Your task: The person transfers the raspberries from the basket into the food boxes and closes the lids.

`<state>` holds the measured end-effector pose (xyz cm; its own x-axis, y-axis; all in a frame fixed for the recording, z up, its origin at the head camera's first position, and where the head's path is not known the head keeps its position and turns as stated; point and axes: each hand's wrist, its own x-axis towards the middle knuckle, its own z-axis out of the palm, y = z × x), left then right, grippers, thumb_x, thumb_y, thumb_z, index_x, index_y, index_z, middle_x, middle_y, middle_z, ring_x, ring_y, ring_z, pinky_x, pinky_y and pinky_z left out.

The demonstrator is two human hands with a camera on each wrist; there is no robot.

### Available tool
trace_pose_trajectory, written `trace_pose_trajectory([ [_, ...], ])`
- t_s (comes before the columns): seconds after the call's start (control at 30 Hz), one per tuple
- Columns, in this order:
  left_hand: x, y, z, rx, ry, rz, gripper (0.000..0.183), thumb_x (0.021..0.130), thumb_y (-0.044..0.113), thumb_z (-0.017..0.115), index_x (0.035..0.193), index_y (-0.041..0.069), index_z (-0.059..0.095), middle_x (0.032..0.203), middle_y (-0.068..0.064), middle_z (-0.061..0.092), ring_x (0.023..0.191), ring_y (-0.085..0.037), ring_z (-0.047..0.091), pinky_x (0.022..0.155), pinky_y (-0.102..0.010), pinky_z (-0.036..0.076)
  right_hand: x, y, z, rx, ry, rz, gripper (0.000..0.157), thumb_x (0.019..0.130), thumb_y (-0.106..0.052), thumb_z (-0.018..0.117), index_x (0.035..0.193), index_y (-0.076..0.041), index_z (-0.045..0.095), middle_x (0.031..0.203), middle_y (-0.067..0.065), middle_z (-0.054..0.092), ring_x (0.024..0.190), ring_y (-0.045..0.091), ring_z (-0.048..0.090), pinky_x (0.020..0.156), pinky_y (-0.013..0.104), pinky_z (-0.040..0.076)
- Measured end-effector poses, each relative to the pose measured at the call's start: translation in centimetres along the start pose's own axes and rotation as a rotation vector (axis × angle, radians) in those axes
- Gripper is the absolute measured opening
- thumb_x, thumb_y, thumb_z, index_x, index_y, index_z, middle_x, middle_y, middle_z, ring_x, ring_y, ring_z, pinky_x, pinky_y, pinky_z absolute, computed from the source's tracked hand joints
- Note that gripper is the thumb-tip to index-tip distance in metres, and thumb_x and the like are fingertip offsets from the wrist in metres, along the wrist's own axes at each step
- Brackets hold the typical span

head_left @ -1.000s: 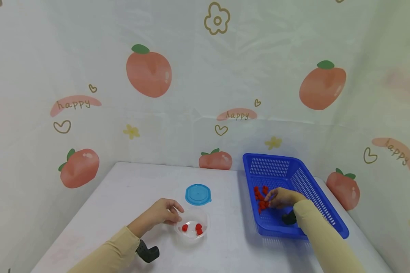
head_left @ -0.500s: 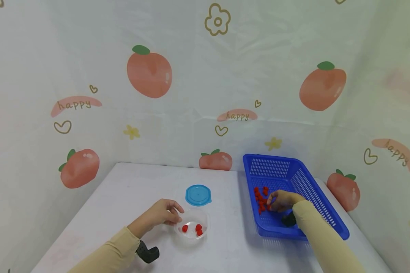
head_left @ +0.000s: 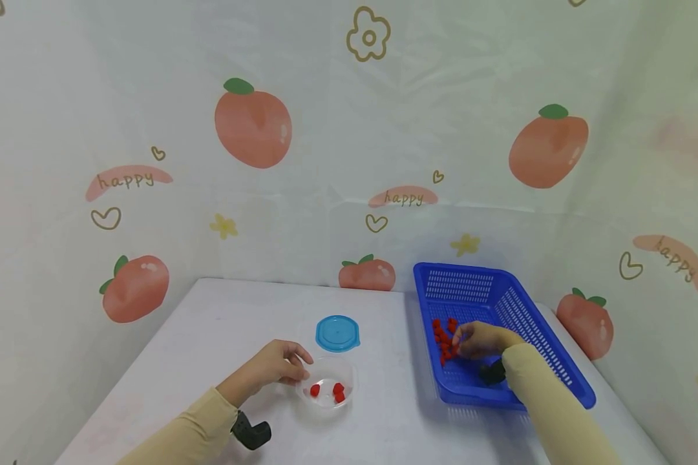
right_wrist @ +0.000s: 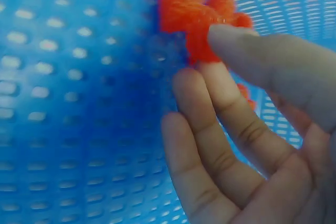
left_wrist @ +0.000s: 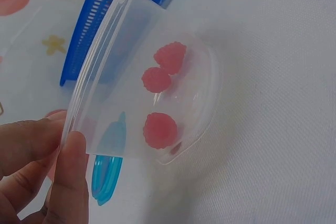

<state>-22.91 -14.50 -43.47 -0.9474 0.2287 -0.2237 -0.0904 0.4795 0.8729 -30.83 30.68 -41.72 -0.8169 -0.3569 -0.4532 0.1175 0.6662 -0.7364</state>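
My left hand (head_left: 272, 367) pinches the rim of a clear plastic tub (left_wrist: 131, 61) between thumb and fingers. The tub stands upright on the table with three raspberries inside, one raspberry (left_wrist: 160, 130) lying apart from the other two. Inside the blue basket (head_left: 462, 395), my right hand (head_left: 481, 340) is at the raspberry pile (head_left: 441, 336). In the right wrist view, its thumb and index finger pinch a red raspberry (right_wrist: 199, 43) right against others of the pile. Its remaining fingers stretch out loosely over the basket floor.
A round blue lid (head_left: 337, 333) lies on the white table (head_left: 256, 310) behind the tub. The basket's slotted walls rise around my right hand. A printed cloth backdrop (head_left: 320, 129) stands behind the table. Each wrist wears a dark camera.
Among the raspberries, my right hand has shifted slightly, right and then back left, and those by its fingertips have moved a little. My left hand and the tub stay in place.
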Motion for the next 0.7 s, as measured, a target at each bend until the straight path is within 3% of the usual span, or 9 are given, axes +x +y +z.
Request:
trace_pose_trajectory([
  [0.4,0.1,-0.1,0.0,0.000,-0.002,0.004,0.023,0.080,0.009,0.078,0.100,0.004,0.068,0.079,-0.007,0.060,0.065,-0.016,0.060,0.066,-0.028,0.058,-0.2,-0.7,-1.1,0.182,-0.103,-0.255,0.017,0.093,-0.004,0.057,0.107,0.005,0.052,0.087,0.002,0.057,0.079,0.016,0.053,0.073,0.027,0.048],
  [0.57,0.1,-0.1,0.1,0.002,0.006,0.006,0.023,0.079,0.009,0.078,0.099,0.004,0.068,0.079,-0.007,0.059,0.066,-0.016,0.060,0.066,-0.028,0.058,-0.8,-1.4,-1.7,0.239,-0.069,-0.339,0.010,0.095,-0.004,0.056,0.105,-0.003,0.054,0.089,0.000,0.060,0.081,0.013,0.057,0.076,0.025,0.051],
  [0.7,0.1,-0.1,0.2,0.005,0.013,0.007,0.023,0.079,0.009,0.079,0.099,0.004,0.068,0.079,-0.007,0.058,0.066,-0.016,0.060,0.066,-0.028,0.058,-1.1,-1.8,-1.9,0.283,-0.014,-0.357,0.008,0.096,-0.004,0.056,0.102,-0.009,0.055,0.093,0.001,0.061,0.087,0.011,0.060,0.079,0.022,0.054],
])
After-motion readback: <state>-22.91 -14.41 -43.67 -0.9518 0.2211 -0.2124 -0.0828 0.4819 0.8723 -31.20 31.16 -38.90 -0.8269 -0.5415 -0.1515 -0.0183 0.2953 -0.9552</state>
